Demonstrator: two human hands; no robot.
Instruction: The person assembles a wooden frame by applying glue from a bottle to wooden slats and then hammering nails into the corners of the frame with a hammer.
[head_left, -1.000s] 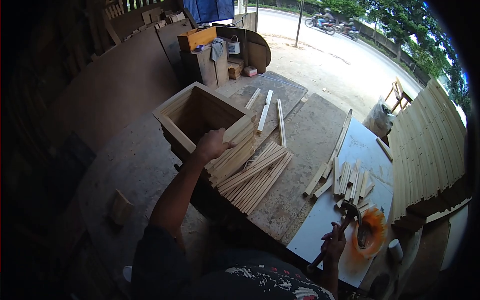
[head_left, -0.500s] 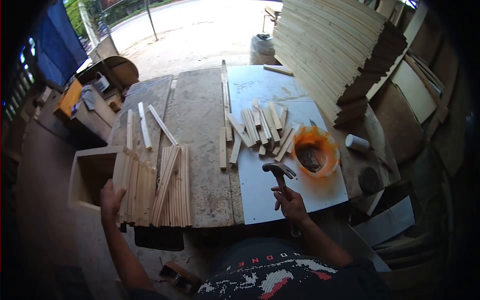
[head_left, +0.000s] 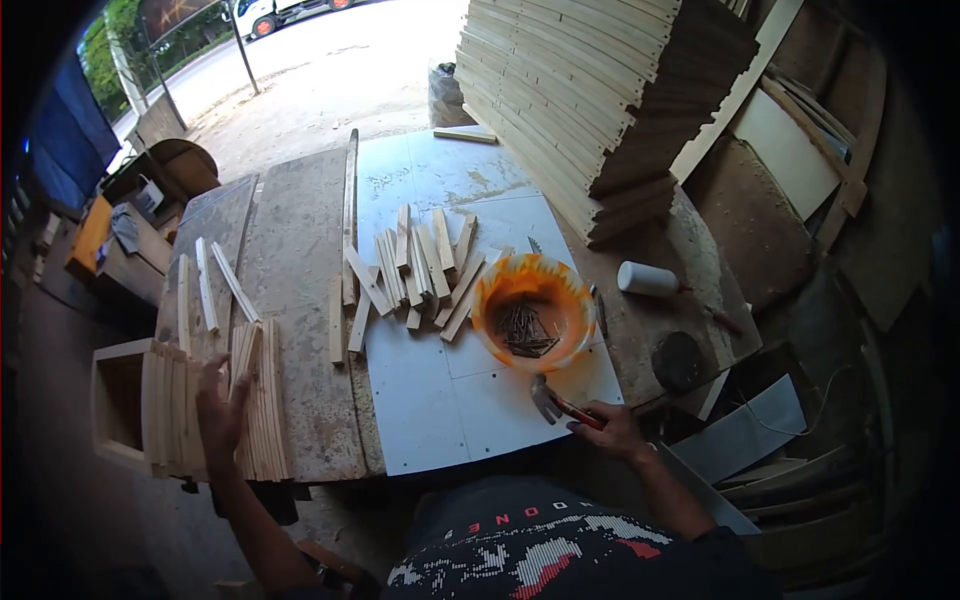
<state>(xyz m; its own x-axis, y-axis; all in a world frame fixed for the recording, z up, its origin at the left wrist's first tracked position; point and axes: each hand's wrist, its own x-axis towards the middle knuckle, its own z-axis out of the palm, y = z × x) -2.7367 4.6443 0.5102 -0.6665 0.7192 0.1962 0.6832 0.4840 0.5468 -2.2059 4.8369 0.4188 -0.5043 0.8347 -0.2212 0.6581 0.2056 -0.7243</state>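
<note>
My left hand (head_left: 218, 410) rests flat on a stack of thin wooden slats (head_left: 262, 415) at the workbench's left edge, beside an open wooden box (head_left: 118, 405). My right hand (head_left: 612, 428) grips a hammer (head_left: 556, 404) by its handle, with the head lying low on the white board (head_left: 430, 390). Just beyond the hammer head stands an orange bowl (head_left: 527, 318) holding several dark nails. A loose pile of short wood strips (head_left: 415, 270) lies on the white board, left of the bowl.
A tall stack of long planks (head_left: 590, 100) fills the back right. A white bottle (head_left: 650, 280) and a dark round lid (head_left: 680, 360) lie right of the bowl. Long slats (head_left: 205, 285) lie on the bench's left side. Beyond the bench is open sunlit ground.
My view swung right and down over the bench. My right hand lowered the hammer and shifted it right, near the bowl. My left hand stayed on the slat stack.
</note>
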